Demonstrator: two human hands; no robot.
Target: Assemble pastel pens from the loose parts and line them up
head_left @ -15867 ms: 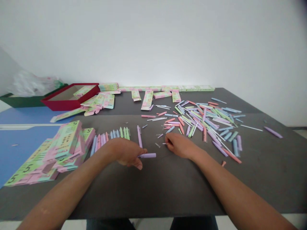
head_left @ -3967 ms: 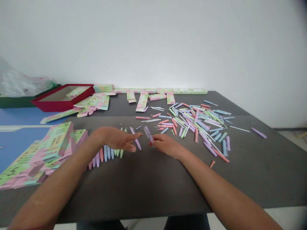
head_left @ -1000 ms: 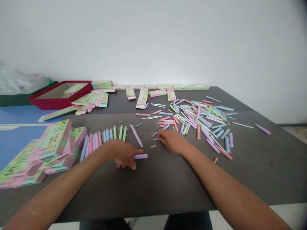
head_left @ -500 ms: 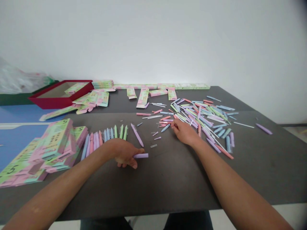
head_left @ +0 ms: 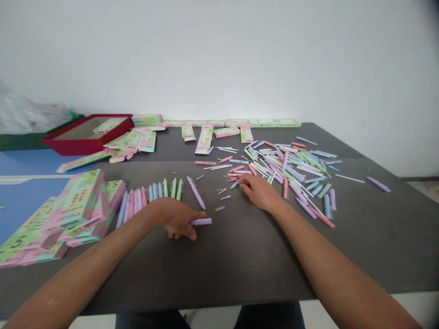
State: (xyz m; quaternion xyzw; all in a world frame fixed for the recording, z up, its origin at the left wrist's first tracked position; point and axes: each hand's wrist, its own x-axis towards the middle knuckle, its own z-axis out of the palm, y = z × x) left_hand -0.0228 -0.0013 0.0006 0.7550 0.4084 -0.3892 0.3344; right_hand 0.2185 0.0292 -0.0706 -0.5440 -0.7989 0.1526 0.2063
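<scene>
My left hand (head_left: 181, 220) is closed around a light purple pen barrel (head_left: 203, 221), whose end sticks out past the thumb to the right. Just beyond it lies a purple pen (head_left: 196, 193) at a slant. A row of assembled pens in blue, purple, pink and green (head_left: 140, 199) runs to the left, partly behind my left wrist. My right hand (head_left: 258, 191) rests at the near left edge of a heap of loose pen parts (head_left: 291, 169). Its fingers are pinched together on a small blue pen part (head_left: 234, 184), partly covered by the fingertips.
Small clear and purple pieces (head_left: 222, 198) lie between my hands. Printed pen boxes (head_left: 80, 198) are stacked at the left. A red box (head_left: 77, 145) and flat cartons (head_left: 132, 141) stand behind them. More boxes (head_left: 262, 123) line the wall. One purple barrel (head_left: 377, 183) lies far right.
My right hand has shifted slightly left and nearer, its fingertips now covering part of the small blue piece. The left hand with the purple barrel has hardly moved.
</scene>
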